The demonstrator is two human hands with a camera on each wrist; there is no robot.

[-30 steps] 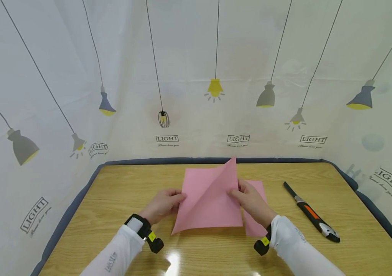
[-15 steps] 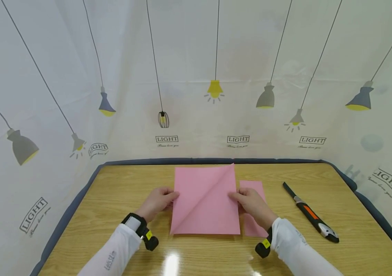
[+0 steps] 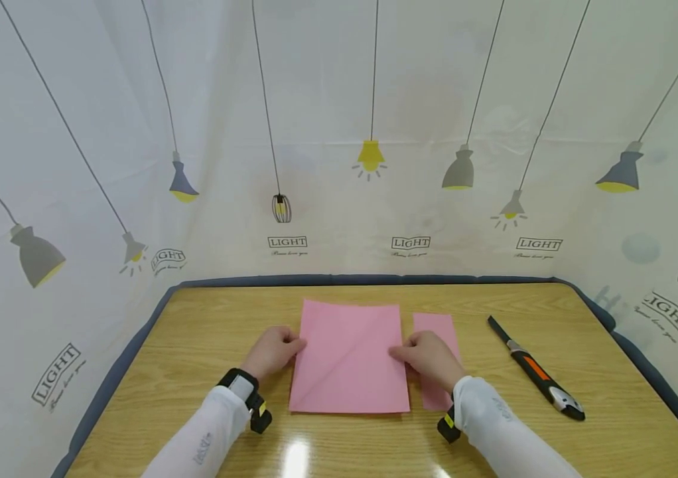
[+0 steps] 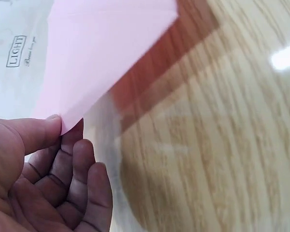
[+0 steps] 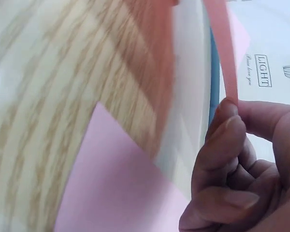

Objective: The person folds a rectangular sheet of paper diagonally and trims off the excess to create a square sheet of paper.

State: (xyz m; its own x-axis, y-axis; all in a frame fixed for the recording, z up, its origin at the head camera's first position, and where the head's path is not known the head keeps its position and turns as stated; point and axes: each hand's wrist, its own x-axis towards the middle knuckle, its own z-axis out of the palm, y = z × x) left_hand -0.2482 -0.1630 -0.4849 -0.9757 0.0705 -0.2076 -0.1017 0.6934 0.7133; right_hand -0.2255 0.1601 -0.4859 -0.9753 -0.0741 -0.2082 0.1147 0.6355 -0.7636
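Observation:
A square sheet of pink paper (image 3: 347, 362) with a diagonal crease is held between both hands, just above the table. My left hand (image 3: 273, 352) pinches its left edge between thumb and forefinger, which the left wrist view shows close up on the paper (image 4: 101, 48). At the opposite edge my right hand (image 3: 428, 358) pinches the sheet the same way; in the right wrist view the paper (image 5: 224, 53) is seen nearly edge-on. Partly behind the right hand lies a narrow pink paper strip (image 3: 434, 325) on the table.
An orange and black utility knife (image 3: 539, 375) with its blade out lies on the right side of the wooden table (image 3: 207, 312). A dark blue edging (image 3: 339, 279) runs along the table's rim. A white printed curtain (image 3: 327, 133) stands behind.
The sheet's lifted corner has come down and the paper has flattened out. Both hands have shifted the sheet slightly left and lower. Strip and knife have stayed put.

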